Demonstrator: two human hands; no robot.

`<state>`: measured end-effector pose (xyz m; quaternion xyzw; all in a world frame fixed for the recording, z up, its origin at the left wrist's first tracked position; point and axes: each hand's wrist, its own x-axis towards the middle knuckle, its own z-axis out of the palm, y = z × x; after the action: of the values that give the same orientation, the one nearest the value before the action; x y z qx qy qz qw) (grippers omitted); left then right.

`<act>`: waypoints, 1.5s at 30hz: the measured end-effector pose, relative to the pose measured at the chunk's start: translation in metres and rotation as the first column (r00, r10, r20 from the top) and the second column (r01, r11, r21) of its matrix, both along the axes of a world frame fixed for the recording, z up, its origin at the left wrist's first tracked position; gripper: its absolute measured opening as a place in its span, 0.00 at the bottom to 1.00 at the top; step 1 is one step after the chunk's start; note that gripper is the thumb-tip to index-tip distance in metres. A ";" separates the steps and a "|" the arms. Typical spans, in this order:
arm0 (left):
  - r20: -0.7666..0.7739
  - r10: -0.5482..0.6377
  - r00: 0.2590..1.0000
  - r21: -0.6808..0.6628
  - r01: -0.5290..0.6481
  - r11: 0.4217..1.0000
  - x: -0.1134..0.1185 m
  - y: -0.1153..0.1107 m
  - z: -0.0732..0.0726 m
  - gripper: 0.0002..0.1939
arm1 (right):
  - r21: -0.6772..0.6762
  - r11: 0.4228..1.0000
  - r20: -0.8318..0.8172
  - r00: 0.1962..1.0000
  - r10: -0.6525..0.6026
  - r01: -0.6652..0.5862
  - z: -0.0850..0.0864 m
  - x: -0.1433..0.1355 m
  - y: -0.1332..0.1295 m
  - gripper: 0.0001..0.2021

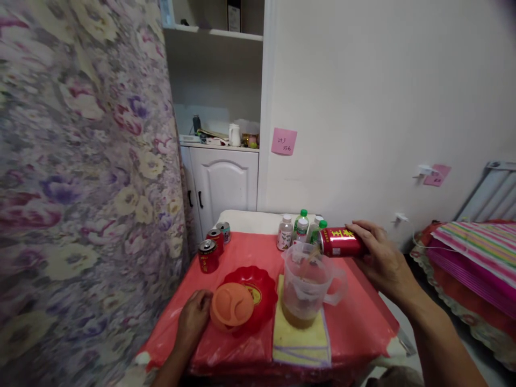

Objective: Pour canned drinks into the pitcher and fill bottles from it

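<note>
My right hand (377,252) is wrapped round a red can (342,242), tipped on its side over a clear plastic jug (304,285). Brown liquid runs from the can into the jug, which has some liquid at its bottom. The jug stands on a folded yellow cloth (302,344), its handle to the right. My left hand (196,312) rests on the table beside an orange divided dish (231,305), its fingers curled near the dish's left edge; whether they grip it is not clear. The dish overlaps a red scalloped plate (264,301).
Two red cans (208,257) and a blue-grey can (224,233) stand at the table's back left. Several bottles (285,234) stand behind the jug. A floral curtain (92,188) hangs at left; a bed (475,263) is at right.
</note>
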<state>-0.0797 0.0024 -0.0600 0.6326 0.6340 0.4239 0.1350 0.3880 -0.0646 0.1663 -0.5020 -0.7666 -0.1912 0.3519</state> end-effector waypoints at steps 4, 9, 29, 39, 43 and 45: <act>0.002 0.005 1.000 -0.001 -0.005 1.000 -0.001 0.001 -0.002 0.10 | 0.020 1.000 0.022 1.000 -0.003 0.003 0.009 0.000 -0.002 0.31; -0.003 -0.002 1.000 -0.004 0.002 1.000 -0.002 0.002 -0.003 0.09 | 0.046 0.999 0.063 0.998 -0.011 0.008 0.019 0.002 -0.003 0.29; -0.026 -0.001 1.000 0.000 0.001 1.000 -0.004 0.005 -0.005 0.10 | 0.082 0.995 0.120 0.991 -0.059 0.049 0.037 0.012 -0.004 0.30; -0.019 0.020 1.000 -0.010 -0.021 1.000 -0.004 0.006 -0.006 0.10 | 0.077 0.995 0.150 0.986 -0.067 0.056 0.039 0.012 -0.004 0.28; -0.014 0.014 1.000 -0.008 -0.014 1.000 -0.004 0.005 -0.005 0.11 | 0.053 0.997 0.152 0.986 -0.062 0.055 0.037 0.011 -0.003 0.28; -0.013 0.010 1.000 -0.006 -0.010 1.000 -0.004 0.005 -0.006 0.11 | 0.039 0.998 0.160 0.985 -0.056 0.050 0.037 0.009 -0.002 0.28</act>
<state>-0.0838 0.0075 -0.0660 0.6317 0.6393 0.4184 0.1309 0.3967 -0.0663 0.2029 -0.4989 -0.7754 -0.2540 0.2922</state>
